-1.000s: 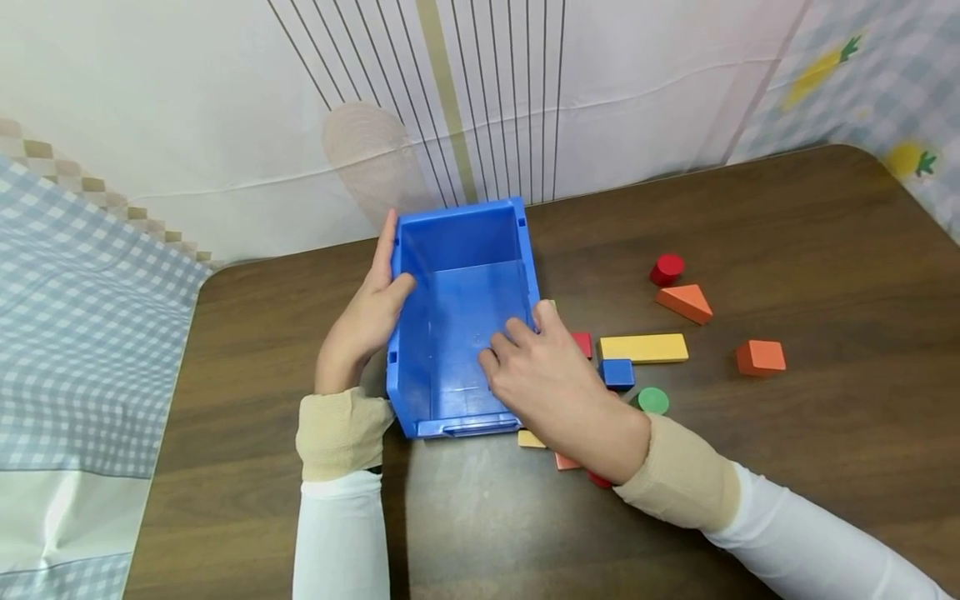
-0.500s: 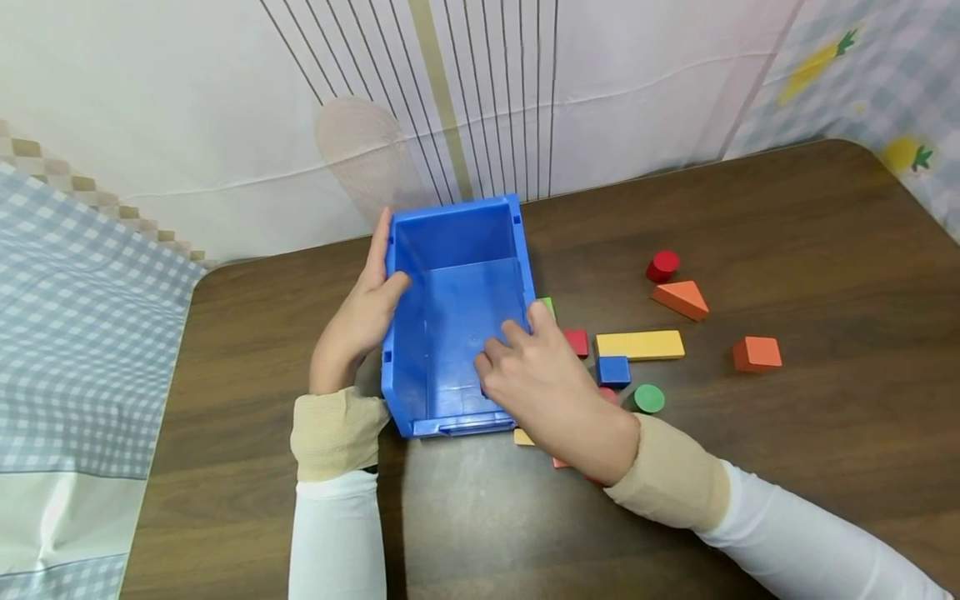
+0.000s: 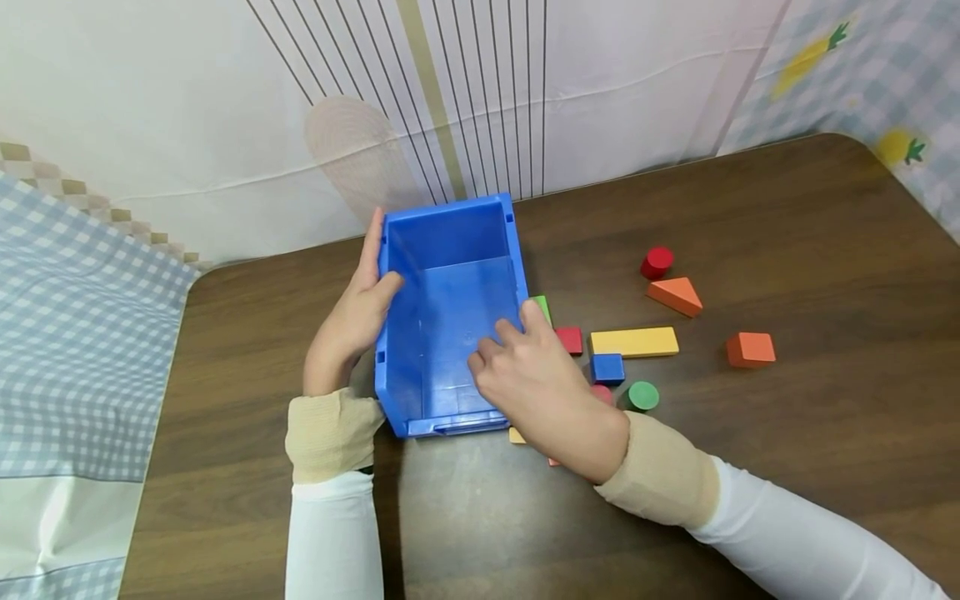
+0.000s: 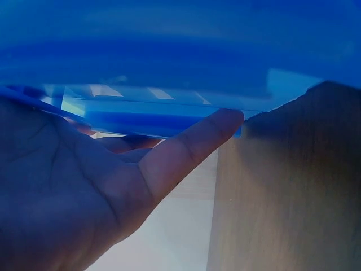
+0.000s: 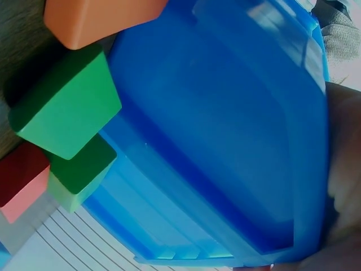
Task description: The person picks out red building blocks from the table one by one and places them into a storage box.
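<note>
A blue plastic bin (image 3: 468,333) with nothing inside stands on the table in the head view. My left hand (image 3: 356,312) grips its left wall, thumb over the rim and the other fingers along the outside. In the left wrist view one finger of the left hand (image 4: 186,149) lies straight against the bin. Over the right wall, my right hand (image 3: 536,379) holds the rim with its fingers bent into the bin; its thumb is hidden in the head view. The right wrist view shows the bin's outer wall (image 5: 225,113) close up.
Beside the bin lie several blocks: a green one (image 3: 541,310), a red one (image 3: 569,340), a long yellow one (image 3: 633,342), a blue one (image 3: 607,369) and a green cylinder (image 3: 642,397). Farther right are a red cylinder (image 3: 657,262), an orange triangle (image 3: 677,297) and an orange block (image 3: 751,350).
The head view has shifted slightly, so everything sits a little farther left in it. Slightly more of the green block shows by the bin. Both hands keep their hold.
</note>
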Action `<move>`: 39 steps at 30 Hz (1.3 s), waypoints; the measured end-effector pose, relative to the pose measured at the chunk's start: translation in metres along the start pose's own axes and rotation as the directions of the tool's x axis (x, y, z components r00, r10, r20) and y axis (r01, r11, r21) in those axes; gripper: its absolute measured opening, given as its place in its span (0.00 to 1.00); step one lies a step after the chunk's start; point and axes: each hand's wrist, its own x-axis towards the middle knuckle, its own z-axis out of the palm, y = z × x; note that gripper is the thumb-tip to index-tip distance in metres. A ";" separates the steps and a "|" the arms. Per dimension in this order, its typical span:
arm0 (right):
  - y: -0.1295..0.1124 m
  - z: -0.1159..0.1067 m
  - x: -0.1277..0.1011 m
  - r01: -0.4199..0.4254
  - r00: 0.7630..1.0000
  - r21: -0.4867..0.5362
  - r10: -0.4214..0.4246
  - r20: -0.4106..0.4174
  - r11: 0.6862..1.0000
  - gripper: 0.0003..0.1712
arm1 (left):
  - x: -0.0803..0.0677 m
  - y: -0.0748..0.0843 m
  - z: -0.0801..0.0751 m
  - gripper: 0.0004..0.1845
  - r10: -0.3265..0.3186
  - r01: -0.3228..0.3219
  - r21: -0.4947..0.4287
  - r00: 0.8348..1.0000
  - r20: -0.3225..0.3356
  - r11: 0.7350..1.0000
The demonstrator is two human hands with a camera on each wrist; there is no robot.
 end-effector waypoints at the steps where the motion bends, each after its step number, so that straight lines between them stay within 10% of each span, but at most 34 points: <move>1: 0.000 0.000 0.000 -0.002 1.000 -0.002 0.002 0.002 1.000 0.10 | 0.000 0.000 0.000 0.47 -0.001 0.001 -0.001 1.000 0.001 1.000; 29: 0.008 -0.002 -0.005 0.083 0.996 0.032 -0.082 -0.033 0.996 0.21 | -0.001 0.001 -0.001 0.47 0.010 -0.010 -0.003 1.000 0.016 1.000; 39: 0.022 -0.008 -0.011 0.141 0.981 0.251 -0.102 -0.162 0.958 0.16 | -0.004 -0.002 -0.001 0.48 0.014 -0.013 -0.028 1.000 0.021 1.000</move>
